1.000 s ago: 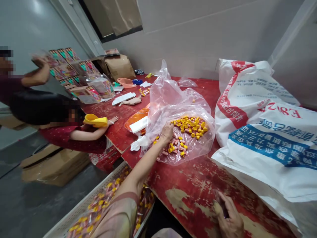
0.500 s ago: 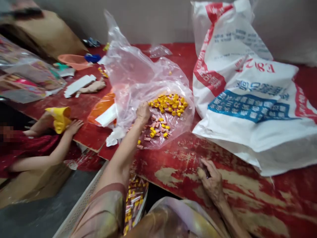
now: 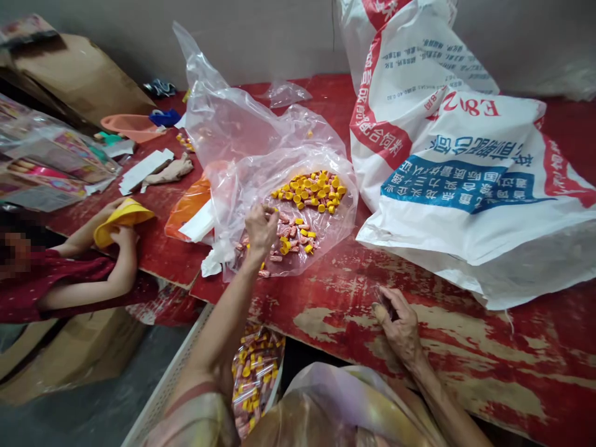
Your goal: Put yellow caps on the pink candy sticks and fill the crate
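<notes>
My left hand (image 3: 261, 231) hangs over the left side of a clear plastic bag (image 3: 333, 233) spread on the table. Its fingers are bent together, and what they hold, if anything, is hidden. Beside it lie loose pink pieces (image 3: 292, 233) and a few yellow caps (image 3: 308, 249). Farther back on the bag is a heap of yellow caps (image 3: 316, 189) mixed with pink. Low over the front of the table, my right hand (image 3: 401, 326) is curled, thumb toward fingers, around something small, dark or see-through that I cannot make out.
A large white printed sack (image 3: 470, 230) stands on the red worn table (image 3: 335, 298) at right. Below the edge, a container holds many capped pink pieces (image 3: 255, 379). At left another person handles a yellow cone-shaped thing (image 3: 123, 218), near an orange basket (image 3: 133, 126) and cartons (image 3: 79, 68).
My left hand has drawn back slightly left and down from the yellow heap to the nearer pink pieces. My right hand stays put. The other person has lifted and turned the yellow thing.
</notes>
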A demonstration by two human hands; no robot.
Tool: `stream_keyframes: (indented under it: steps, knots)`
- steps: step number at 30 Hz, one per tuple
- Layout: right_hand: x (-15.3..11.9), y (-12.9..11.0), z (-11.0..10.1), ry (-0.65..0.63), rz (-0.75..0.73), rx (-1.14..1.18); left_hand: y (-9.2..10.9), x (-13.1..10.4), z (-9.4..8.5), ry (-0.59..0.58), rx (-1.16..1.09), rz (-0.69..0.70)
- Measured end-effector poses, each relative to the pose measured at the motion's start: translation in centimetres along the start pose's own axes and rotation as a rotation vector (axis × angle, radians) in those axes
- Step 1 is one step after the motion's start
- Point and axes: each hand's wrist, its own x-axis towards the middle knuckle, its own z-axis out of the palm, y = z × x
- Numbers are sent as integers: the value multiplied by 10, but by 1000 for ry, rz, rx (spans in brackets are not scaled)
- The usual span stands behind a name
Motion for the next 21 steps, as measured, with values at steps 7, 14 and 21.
stream_keyframes:
  steps: [7,14,21]
  knots:
    - [3,-7,0,-81,1,11,58,-139,13,-463,-957,-329]
    - [9,-19,-5,-124,4,25,78,-204,40,-585,-1102,-571]
    - [1,-21,-1,-127,-12,-20,85,-225,33,-569,-965,-405]
